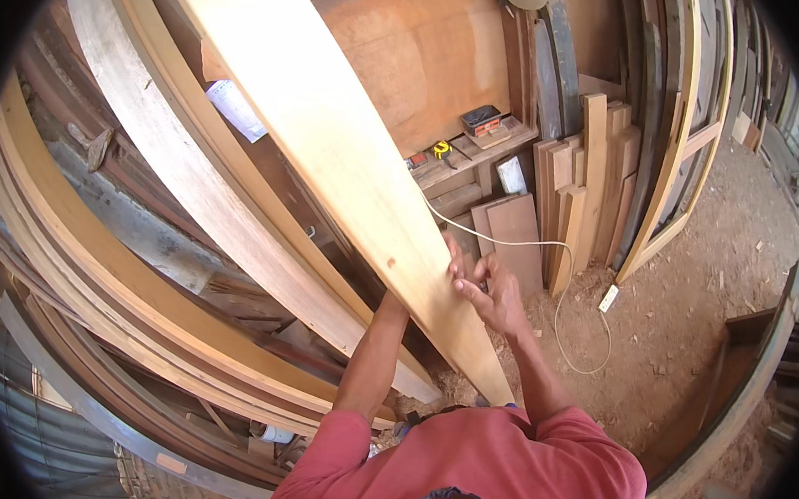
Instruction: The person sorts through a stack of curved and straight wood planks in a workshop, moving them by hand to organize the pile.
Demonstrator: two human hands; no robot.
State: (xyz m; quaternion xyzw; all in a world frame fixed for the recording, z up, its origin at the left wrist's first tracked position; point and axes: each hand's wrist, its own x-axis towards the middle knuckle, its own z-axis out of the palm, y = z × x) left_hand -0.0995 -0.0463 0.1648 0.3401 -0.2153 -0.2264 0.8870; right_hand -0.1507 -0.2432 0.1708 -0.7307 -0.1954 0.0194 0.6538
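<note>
A long pale wooden board slants from the upper left down toward my chest. My left forearm passes beneath it, and fingers of my left hand curl up at its right edge; the palm is hidden under the wood. My right hand is at that same edge, close to the left fingertips. Its thumb reaches toward the board and stands apart from the bent fingers; I make out nothing held between them.
Long planks lean at the left. A shelf carries a yellow tape measure and a dark tray. Upright offcuts stand beyond my right hand. A white cord and power strip lie on the dusty floor.
</note>
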